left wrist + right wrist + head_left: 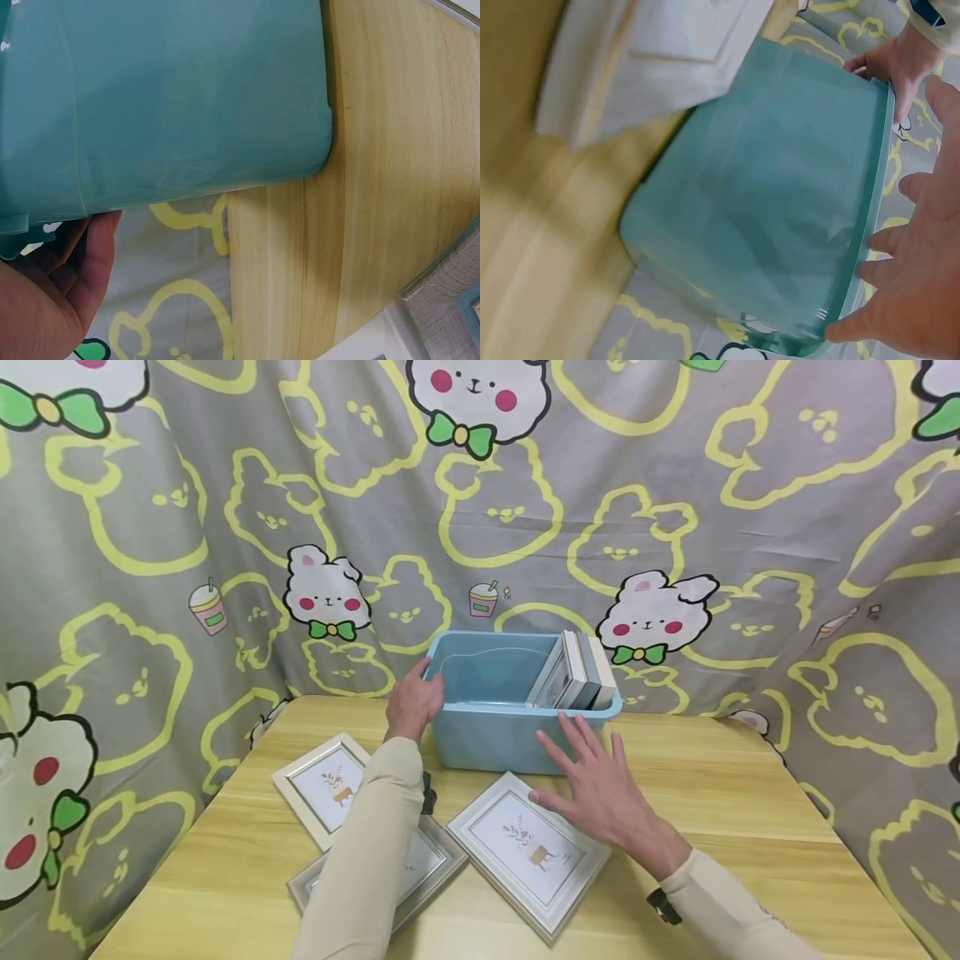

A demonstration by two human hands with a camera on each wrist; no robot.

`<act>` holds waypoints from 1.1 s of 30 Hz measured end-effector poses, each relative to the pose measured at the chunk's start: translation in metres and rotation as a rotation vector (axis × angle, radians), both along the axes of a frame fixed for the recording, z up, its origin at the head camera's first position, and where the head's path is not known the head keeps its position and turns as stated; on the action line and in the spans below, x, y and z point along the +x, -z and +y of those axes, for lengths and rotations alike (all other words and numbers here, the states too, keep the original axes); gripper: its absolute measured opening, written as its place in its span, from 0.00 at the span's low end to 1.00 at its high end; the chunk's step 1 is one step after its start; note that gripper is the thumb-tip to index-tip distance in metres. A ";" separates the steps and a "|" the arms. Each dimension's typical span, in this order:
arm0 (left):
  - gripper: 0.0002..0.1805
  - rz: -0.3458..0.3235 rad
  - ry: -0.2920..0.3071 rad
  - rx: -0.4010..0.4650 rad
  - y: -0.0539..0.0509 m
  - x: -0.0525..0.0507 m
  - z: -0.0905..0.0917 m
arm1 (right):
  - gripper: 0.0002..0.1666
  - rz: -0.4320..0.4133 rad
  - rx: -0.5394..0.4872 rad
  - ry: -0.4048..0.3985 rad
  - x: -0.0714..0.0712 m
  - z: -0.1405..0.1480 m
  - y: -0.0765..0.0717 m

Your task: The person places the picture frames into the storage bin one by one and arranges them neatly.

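Observation:
A blue plastic bin (pixel 498 739) stands at the back of the wooden table. My left hand (pixel 415 700) grips its left end at the rim, and in the left wrist view curled fingers (pixel 96 262) hook around the handle there. My right hand (pixel 600 789), fingers spread, hovers by the front rim above a silver-white picture frame (pixel 480 814); whether a fingertip touches the rim is unclear. Several picture frames (pixel 585 672) lean upright inside the bin's right end. A cream picture frame (pixel 300 793) and a grey picture frame (pixel 442 860) lie on the left, partly hidden by my left arm.
The wooden table (pixel 720 810) extends to the right of the bin. A grey curtain (pixel 525 535) with yellow outlines and white cartoon animals hangs close behind the bin and along both sides.

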State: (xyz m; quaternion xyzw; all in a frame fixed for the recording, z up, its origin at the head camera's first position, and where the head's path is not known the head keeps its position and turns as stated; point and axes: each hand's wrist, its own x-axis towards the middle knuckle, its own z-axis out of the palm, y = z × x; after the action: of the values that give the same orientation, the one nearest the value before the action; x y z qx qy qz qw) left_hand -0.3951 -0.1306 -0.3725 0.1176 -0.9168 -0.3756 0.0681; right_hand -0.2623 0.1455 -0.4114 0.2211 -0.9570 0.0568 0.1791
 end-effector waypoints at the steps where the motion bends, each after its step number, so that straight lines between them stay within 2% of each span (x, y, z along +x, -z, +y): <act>1: 0.31 0.000 -0.002 0.000 0.000 0.000 0.000 | 0.50 -0.004 -0.004 -0.002 0.002 0.000 0.002; 9: 0.31 0.008 -0.012 -0.008 0.000 -0.003 -0.001 | 0.54 -0.049 -0.043 0.004 0.013 0.003 0.023; 17: 0.31 0.008 -0.013 -0.004 0.000 -0.003 -0.002 | 0.56 -0.144 -0.083 0.010 0.023 0.002 0.037; 25: 0.31 0.004 -0.016 -0.008 0.002 -0.002 -0.001 | 0.59 -0.245 -0.016 0.031 0.036 -0.002 0.052; 33: 0.31 0.008 -0.009 -0.011 0.001 -0.002 0.001 | 0.62 -0.280 0.041 0.038 0.045 0.001 0.062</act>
State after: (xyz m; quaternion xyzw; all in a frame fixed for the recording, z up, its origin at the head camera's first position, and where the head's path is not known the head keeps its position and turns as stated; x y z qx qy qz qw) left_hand -0.3968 -0.1301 -0.3730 0.1199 -0.9181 -0.3705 0.0742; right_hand -0.2171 0.1461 -0.4733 0.1965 -0.9776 0.0642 0.0401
